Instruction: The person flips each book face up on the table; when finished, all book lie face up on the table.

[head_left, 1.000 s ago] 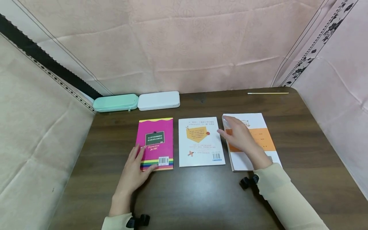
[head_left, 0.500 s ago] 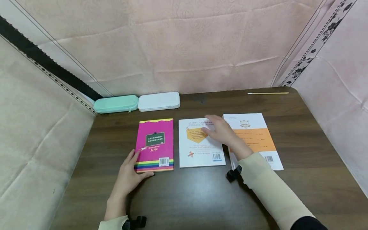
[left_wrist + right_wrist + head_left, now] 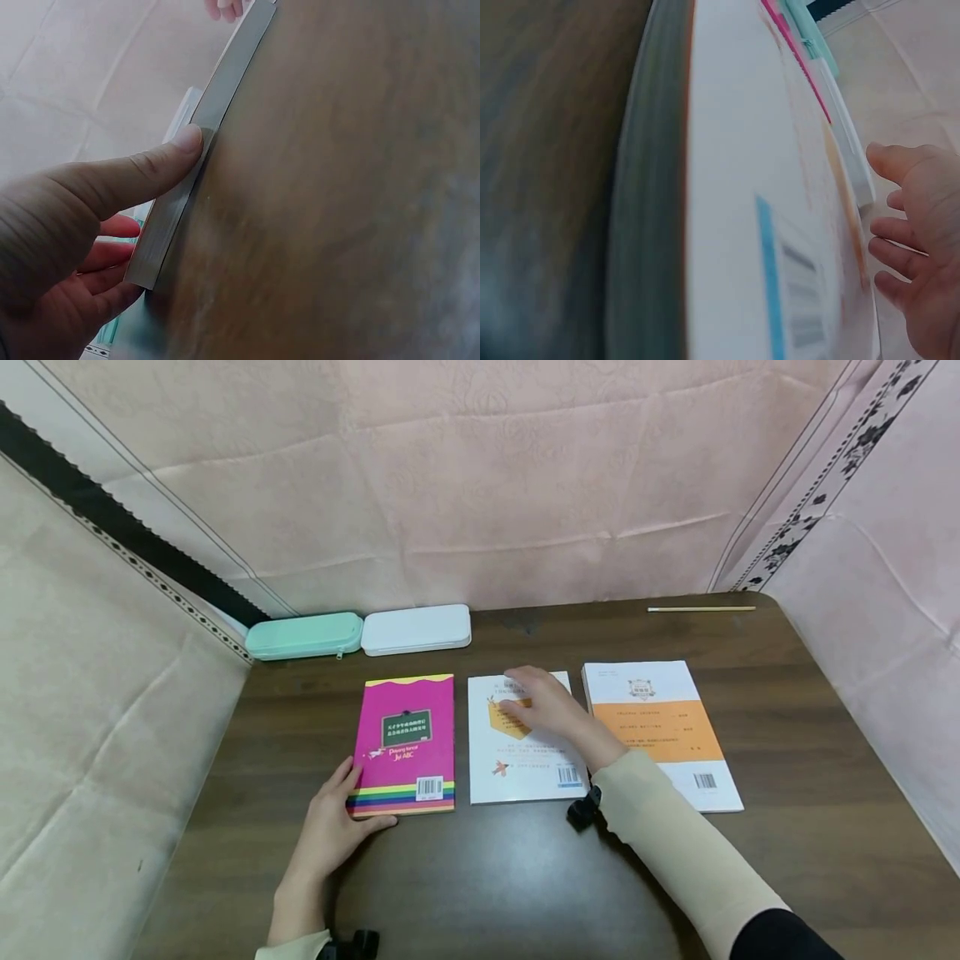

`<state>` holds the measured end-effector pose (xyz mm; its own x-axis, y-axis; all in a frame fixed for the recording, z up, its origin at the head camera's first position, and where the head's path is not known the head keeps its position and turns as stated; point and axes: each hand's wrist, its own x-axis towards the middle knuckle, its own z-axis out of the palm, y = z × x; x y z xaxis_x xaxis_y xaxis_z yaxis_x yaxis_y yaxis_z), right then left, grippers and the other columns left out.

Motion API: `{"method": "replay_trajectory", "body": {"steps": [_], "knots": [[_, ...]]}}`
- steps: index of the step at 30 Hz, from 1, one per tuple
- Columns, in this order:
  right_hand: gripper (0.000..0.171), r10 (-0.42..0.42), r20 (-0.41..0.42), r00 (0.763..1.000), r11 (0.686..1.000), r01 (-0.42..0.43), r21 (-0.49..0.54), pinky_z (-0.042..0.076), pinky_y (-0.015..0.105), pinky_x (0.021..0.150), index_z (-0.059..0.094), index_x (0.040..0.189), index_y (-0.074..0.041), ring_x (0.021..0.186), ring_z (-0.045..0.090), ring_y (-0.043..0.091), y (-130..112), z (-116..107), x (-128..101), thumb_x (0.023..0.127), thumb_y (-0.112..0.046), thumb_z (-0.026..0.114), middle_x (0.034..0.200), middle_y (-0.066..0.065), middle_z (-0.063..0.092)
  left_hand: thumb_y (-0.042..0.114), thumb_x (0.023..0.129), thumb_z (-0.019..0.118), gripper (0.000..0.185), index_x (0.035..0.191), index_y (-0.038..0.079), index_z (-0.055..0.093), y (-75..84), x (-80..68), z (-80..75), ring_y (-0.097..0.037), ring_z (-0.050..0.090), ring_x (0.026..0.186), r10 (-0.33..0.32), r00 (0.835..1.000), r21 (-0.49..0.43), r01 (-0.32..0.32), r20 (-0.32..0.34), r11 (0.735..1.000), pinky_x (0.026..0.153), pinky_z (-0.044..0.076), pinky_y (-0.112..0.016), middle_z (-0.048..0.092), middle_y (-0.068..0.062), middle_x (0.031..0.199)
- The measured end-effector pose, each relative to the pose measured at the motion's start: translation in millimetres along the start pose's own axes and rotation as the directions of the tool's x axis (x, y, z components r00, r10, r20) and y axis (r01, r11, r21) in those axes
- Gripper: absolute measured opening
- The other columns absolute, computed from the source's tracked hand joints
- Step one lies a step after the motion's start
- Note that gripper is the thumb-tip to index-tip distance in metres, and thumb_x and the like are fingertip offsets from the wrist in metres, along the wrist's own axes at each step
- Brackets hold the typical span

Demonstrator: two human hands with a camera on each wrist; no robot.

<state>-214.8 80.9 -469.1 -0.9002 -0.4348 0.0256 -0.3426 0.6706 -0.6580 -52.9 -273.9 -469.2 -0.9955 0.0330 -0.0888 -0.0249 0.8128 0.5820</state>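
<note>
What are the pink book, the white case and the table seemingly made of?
Pink book: paper with a smooth printed cover; its stacked page edges show in the left wrist view. White case: probably matte plastic or silicone, with rounded corners and an even surface. Table: dark wood or wood-look laminate; faint grain with a soft sheen.

A pink book [image 3: 406, 745] and a white book [image 3: 521, 752] lie flat, seemingly back-cover up, side by side.

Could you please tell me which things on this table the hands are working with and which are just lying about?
In hand:
- pink book, left hand at its near corner
- white book, right hand over it

Lying about:
- orange-banded book
- mint case
- white case
- pencil
</note>
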Motion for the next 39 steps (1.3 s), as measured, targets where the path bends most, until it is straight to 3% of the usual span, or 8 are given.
{"method": "replay_trajectory", "body": {"steps": [8,23,29,39], "knots": [[0.062,-0.006,-0.014,1.0,1.0,0.006,-0.015,0.036,0.045,0.116,0.05,0.148,-0.011,0.141,0.042,0.028,-5.4,11.3,16.6,0.097,-0.039,0.069,0.152,0.009,0.047,0.043,0.074,0.09,0.107,0.154,-0.003,0.036,-1.7,1.6,0.1,-0.049,0.034,0.14,0.002,1.0,-0.013,-0.002,0.01,1.0,0.105,0.043,-0.059,0.028,-0.025,0.161],[0.058,-0.115,0.045,0.992,0.988,0.119,-0.101,0.034,0.04,0.117,0.052,0.146,-0.006,0.139,0.046,0.027,-18.3,33.9,45.2,0.098,-0.035,0.067,0.146,0.011,0.055,0.045,0.074,0.089,0.108,0.152,-0.006,0.037,0.2,-1.1,2.6,-0.049,0.033,0.141,0.011,1.0,-0.035,-0.011,0.01,0.999,0.108,0.039,-0.062,0.024,-0.027,0.162],[0.058,-0.106,0.066,0.992,0.986,0.114,-0.124,0.034,0.04,0.117,0.051,0.147,-0.007,0.14,0.046,0.027,-27.9,40.5,52.6,0.099,-0.035,0.066,0.147,0.011,0.055,0.039,0.075,0.09,0.105,0.151,-0.008,0.037,-0.3,-2.8,6.1,-0.048,0.033,0.143,0.012,1.0,-0.064,-0.013,-0.012,0.998,0.11,0.038,-0.059,0.023,-0.026,0.163],[0.056,-0.097,0.177,0.979,0.97,0.133,-0.203,0.012,0.054,0.123,0.036,0.158,-0.012,0.151,0.027,0.024,-41.8,50.8,60.5,0.106,-0.028,0.053,0.16,0.006,0.038,0.031,0.077,0.09,0.099,0.149,-0.012,0.038,3.0,-5.2,10.6,-0.048,0.034,0.143,0.0,0.998,-0.075,-0.005,-0.063,0.997,0.111,0.038,-0.057,0.024,-0.029,0.161]]}}
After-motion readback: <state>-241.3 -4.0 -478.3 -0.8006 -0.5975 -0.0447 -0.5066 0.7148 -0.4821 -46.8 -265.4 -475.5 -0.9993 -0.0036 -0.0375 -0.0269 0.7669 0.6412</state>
